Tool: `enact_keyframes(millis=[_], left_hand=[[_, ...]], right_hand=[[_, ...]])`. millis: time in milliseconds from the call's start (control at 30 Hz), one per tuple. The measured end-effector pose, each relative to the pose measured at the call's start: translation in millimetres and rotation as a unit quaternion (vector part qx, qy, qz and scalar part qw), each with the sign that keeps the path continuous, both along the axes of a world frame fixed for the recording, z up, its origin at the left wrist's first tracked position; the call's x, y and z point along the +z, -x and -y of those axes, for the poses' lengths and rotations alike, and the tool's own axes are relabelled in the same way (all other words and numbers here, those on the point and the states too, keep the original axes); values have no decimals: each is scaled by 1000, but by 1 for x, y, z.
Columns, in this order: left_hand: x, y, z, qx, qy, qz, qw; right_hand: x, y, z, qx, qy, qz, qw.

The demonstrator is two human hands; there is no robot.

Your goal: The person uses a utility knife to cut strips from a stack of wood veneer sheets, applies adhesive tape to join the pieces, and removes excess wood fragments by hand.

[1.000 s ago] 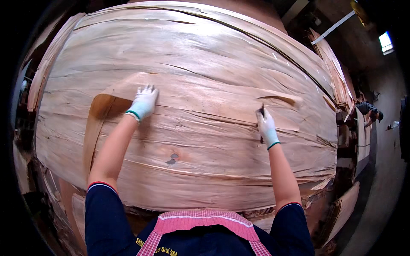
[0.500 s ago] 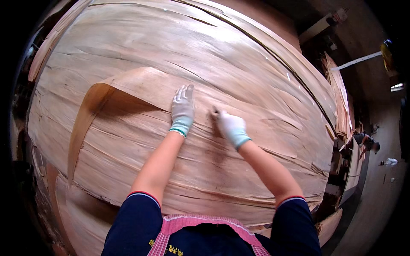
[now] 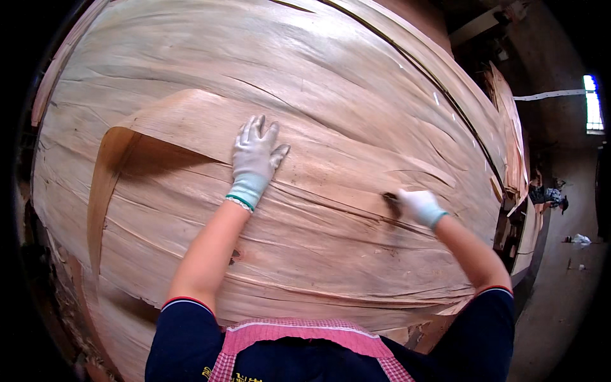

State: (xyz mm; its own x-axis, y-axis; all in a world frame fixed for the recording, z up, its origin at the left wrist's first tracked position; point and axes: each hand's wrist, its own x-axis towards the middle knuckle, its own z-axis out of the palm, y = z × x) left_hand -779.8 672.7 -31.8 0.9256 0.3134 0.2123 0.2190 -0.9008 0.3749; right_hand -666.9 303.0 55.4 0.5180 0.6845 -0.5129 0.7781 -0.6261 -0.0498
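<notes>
Broad, wrinkled wood veneer sheets point(image 3: 172, 57) spread beneath both hands. Across them lies a loose veneer strip point(image 3: 197, 114), its left end lifted and curled over, hanging toward the near side. My left hand point(image 3: 254, 149), in a whitish glove with a green-edged cuff, rests flat on this strip with fingers spread. Farther right, my gloved right hand point(image 3: 419, 205) is closed around a small dark tool point(image 3: 390, 200), whose exact kind is blurred. The tool is at the near edge of the strip, beside a dark line running along the veneer.
A long dark gap point(image 3: 407, 57) separates the main sheets from veneer along the far right. Ragged veneer pieces point(image 3: 506, 134) stick up beyond the right edge. Another person point(image 3: 548, 196) is in the distance at right. A white scrap point(image 3: 580, 239) lies on the floor.
My right hand has swept right and nearer with the dark tool. My left hand has shifted slightly left, its fingers now wider apart. The dark line along the strip's near edge shows farther right.
</notes>
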Motion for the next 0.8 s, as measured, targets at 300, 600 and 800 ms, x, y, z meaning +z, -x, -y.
enact_keyframes(millis=[300,600,800], left_hand=[[-10,-5,-7,-25,63,15,998],[-7,-3,-1,-9,2,-27,1000],[-15,-5,0,3,-35,0,999]], right_hand=[[-49,-24,-247,153,-242,60,956],[-54,69,-16,-187,-85,119,971],[-40,57,23,-372,-237,109,891]])
